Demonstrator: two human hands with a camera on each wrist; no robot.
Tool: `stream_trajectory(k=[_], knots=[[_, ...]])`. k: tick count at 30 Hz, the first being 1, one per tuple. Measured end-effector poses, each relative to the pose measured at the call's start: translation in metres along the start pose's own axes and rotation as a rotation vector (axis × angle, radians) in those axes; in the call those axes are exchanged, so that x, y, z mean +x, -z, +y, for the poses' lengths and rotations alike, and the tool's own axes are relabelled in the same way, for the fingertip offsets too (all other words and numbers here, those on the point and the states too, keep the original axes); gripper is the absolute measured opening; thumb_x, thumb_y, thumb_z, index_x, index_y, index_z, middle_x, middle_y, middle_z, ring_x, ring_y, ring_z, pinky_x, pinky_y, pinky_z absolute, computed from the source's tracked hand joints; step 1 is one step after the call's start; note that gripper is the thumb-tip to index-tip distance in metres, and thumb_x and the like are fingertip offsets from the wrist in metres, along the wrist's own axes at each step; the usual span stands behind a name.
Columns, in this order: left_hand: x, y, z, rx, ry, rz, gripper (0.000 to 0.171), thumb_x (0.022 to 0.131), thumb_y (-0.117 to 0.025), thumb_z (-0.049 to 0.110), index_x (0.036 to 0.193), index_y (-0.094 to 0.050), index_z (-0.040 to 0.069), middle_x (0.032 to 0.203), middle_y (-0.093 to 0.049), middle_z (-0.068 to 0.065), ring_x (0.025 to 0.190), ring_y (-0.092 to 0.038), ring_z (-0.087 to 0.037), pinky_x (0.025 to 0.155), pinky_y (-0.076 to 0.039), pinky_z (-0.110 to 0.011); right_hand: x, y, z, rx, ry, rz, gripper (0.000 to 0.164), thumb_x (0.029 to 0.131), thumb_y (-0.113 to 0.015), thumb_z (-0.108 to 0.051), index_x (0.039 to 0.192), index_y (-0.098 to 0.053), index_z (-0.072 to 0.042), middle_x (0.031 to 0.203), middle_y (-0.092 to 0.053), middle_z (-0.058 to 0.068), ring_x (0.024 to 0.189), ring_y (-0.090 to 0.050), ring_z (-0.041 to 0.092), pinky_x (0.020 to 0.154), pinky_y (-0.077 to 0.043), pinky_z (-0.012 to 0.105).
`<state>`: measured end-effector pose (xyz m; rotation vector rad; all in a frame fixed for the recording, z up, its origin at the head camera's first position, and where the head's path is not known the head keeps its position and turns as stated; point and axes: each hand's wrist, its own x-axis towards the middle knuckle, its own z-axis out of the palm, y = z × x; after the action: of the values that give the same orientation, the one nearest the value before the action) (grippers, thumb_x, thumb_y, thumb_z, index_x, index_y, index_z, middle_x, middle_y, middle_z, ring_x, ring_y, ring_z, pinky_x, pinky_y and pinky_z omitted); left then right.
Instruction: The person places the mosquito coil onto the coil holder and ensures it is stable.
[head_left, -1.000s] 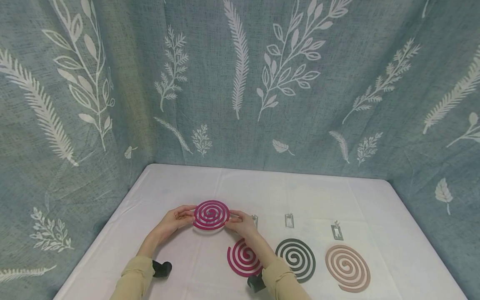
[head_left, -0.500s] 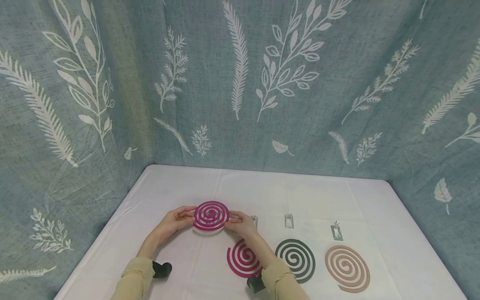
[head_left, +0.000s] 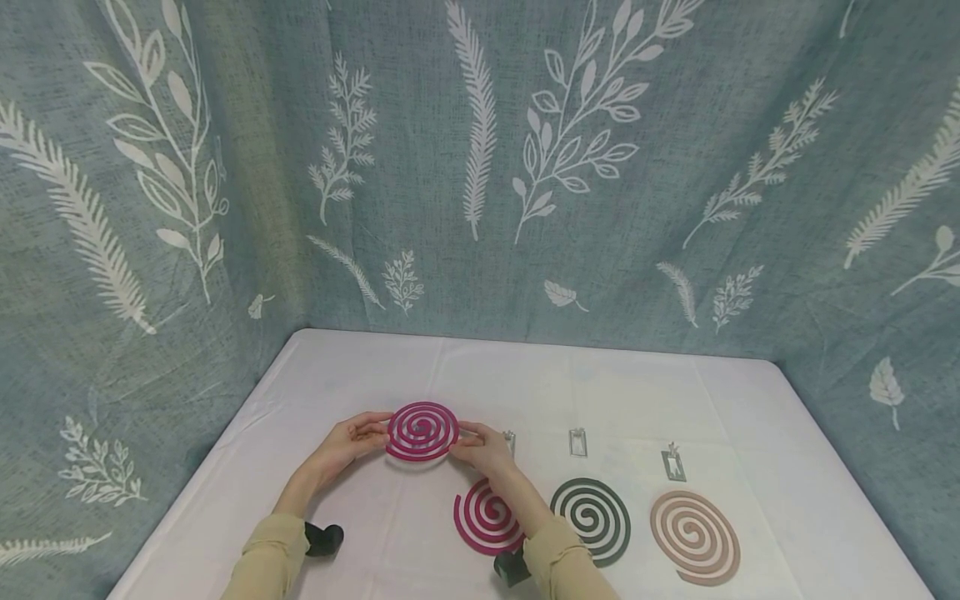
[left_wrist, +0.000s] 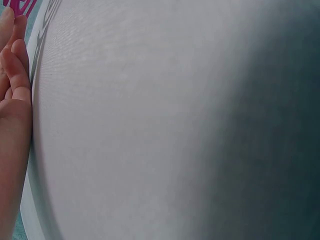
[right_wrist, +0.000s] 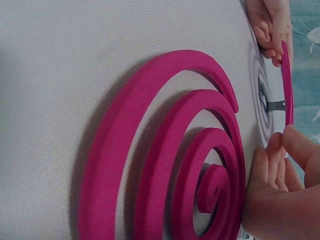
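Observation:
A magenta mosquito coil is held level just above the table. My left hand pinches its left edge between thumb and fingers, and my right hand pinches the right edge. In the right wrist view the coil appears edge-on, with a small metal stand beneath it, reaching up to its middle. From these frames I cannot tell whether the coil's weight rests on that stand. Only a corner of the coil shows in the left wrist view, at the fingertips.
On the white table lie a second magenta coil, partly under the right forearm, a dark green coil and a brown coil. Behind them lie metal stands, one partly hidden by the right hand. Patterned curtains surround the table.

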<state>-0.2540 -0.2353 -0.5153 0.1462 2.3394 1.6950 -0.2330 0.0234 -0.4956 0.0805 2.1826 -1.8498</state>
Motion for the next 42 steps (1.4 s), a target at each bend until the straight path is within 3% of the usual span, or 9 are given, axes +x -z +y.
stream_trajectory(k=[17, 35, 42], knots=[[-0.0014, 0.0006, 0.001, 0.002, -0.006, -0.009, 0.056, 0.088, -0.067, 0.027, 0.135, -0.049, 0.003, 0.102, -0.064, 0.001, 0.094, -0.059, 0.0, 0.085, -0.045, -0.01, 0.0028, 0.0007, 0.0018, 0.018, -0.01, -0.006, 0.049, 0.083, -0.069, -0.009, 0.129, -0.055, -0.003, 0.088, -0.07, 0.004, 0.072, -0.058, 0.004, 0.071, -0.049, 0.022], [-0.0016, 0.0009, 0.0022, 0.006, 0.012, -0.004, 0.057, 0.088, -0.067, 0.031, 0.136, -0.049, 0.005, 0.104, -0.063, 0.0, 0.095, -0.058, -0.001, 0.084, -0.045, -0.011, 0.0027, 0.0001, 0.0006, 0.02, -0.024, -0.004, 0.05, 0.083, -0.07, -0.008, 0.13, -0.054, -0.003, 0.089, -0.07, 0.006, 0.072, -0.059, 0.004, 0.071, -0.049, 0.021], [-0.0017, 0.0015, 0.0007, -0.007, -0.001, -0.01, 0.057, 0.088, -0.067, 0.029, 0.136, -0.049, 0.004, 0.104, -0.063, -0.001, 0.094, -0.059, 0.0, 0.085, -0.046, -0.011, 0.0019, -0.0006, 0.0017, 0.013, -0.007, -0.007, 0.05, 0.084, -0.069, -0.008, 0.13, -0.053, -0.001, 0.095, -0.07, 0.014, 0.072, -0.06, 0.004, 0.072, -0.051, 0.024]])
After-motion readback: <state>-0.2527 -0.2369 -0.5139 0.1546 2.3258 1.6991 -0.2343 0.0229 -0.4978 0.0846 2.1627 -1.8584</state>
